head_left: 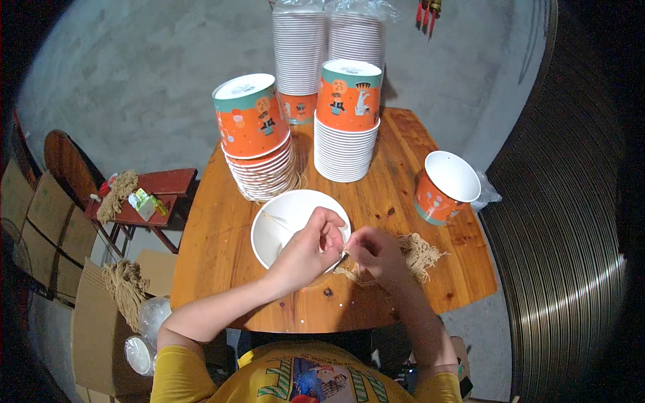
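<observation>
Over the near side of a wooden worktop [450, 269], both hands meet at the right rim of a white-lined paper bucket [304, 205], whose mouth faces up toward the wearer. The left hand [308, 250] lies across the bucket's front, fingers curled and thumb bent; whether its grip is clamped on anything I cannot tell, as the fingers cover the spot. The right hand [381, 255] has thumb and forefinger together, its grip clamped on a beige strand of twine [349, 272] that loops down onto the wood (a small dark detail at the fingertips is too fine to name). Just right of that hand lies a loose twine bundle [420, 256], and inside the bucket a pale cord end [274, 218] shows at the left. Beyond stand two upturned bucket stacks, the left stack [250, 121] with cords draped about its lower rims and the right stack [347, 121] with plain white rims. A single orange bucket [440, 198] stands upright toward the right edge, near crumpled clear plastic [488, 191].
</observation>
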A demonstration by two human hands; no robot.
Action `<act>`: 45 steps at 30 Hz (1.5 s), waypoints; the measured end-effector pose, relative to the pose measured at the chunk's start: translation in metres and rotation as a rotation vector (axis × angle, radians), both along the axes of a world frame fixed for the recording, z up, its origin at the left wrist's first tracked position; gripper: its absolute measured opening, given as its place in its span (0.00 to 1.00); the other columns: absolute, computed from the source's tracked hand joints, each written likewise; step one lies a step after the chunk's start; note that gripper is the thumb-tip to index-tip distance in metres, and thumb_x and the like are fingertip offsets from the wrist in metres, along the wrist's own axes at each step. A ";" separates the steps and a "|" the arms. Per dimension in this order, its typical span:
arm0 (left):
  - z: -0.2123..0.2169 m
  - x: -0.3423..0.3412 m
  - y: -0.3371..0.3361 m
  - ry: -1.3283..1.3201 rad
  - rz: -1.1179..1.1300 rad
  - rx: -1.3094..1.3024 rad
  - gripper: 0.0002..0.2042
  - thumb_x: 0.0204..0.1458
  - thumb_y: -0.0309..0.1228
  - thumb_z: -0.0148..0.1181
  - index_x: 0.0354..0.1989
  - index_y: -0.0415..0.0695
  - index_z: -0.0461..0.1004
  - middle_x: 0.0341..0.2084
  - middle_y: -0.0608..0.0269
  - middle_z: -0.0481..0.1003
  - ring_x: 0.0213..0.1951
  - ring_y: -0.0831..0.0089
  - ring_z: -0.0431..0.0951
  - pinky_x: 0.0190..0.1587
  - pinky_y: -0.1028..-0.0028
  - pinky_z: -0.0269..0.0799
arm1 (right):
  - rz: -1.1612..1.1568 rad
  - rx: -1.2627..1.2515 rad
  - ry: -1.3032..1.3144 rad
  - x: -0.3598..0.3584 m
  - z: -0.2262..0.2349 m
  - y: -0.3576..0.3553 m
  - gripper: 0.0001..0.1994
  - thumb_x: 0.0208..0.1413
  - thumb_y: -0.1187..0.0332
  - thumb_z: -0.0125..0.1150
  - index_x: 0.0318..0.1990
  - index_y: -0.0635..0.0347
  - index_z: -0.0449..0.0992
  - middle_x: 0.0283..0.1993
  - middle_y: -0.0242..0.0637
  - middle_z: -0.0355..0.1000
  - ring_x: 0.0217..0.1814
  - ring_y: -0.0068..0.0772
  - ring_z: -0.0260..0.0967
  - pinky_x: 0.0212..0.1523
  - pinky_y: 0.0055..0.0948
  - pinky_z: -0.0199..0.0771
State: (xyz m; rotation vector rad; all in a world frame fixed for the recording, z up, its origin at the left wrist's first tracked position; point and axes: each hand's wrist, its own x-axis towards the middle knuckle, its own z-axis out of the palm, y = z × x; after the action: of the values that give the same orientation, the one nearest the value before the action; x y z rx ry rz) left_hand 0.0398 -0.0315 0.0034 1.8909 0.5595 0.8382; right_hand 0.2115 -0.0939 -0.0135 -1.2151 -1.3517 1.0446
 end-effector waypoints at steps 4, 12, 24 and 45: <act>0.002 0.001 0.000 0.016 -0.003 -0.034 0.14 0.50 0.20 0.54 0.44 0.41 0.60 0.25 0.68 0.67 0.29 0.79 0.69 0.36 0.79 0.66 | -0.094 0.216 -0.136 0.000 -0.011 -0.001 0.04 0.52 0.73 0.58 0.33 0.60 0.70 0.23 0.23 0.64 0.22 0.13 0.60 0.24 0.17 0.62; 0.009 0.000 -0.005 0.052 -0.002 0.005 0.15 0.50 0.19 0.54 0.44 0.41 0.59 0.25 0.66 0.67 0.30 0.77 0.69 0.35 0.76 0.68 | -0.249 0.372 -0.503 -0.016 0.011 -0.011 0.06 0.45 0.75 0.61 0.30 0.61 0.70 0.21 0.26 0.65 0.21 0.16 0.62 0.22 0.21 0.63; 0.011 0.000 -0.008 0.063 -0.015 0.200 0.14 0.50 0.17 0.51 0.43 0.41 0.59 0.27 0.63 0.65 0.30 0.71 0.70 0.35 0.73 0.68 | 0.212 -0.287 0.523 0.008 -0.005 0.003 0.08 0.54 0.60 0.54 0.32 0.54 0.69 0.19 0.21 0.58 0.17 0.13 0.52 0.17 0.16 0.53; 0.010 -0.005 -0.003 0.257 -0.031 0.080 0.08 0.49 0.25 0.54 0.37 0.38 0.67 0.25 0.58 0.70 0.29 0.65 0.72 0.35 0.68 0.69 | -0.035 -0.113 0.301 -0.008 0.004 -0.010 0.06 0.59 0.67 0.54 0.36 0.60 0.70 0.22 0.23 0.62 0.21 0.13 0.58 0.22 0.15 0.61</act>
State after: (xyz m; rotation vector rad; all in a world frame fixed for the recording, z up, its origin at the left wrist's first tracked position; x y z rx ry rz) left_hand 0.0347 -0.0343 0.0131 2.0913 0.6593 0.6081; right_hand 0.2037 -0.1043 -0.0099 -1.1075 -1.0477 1.2375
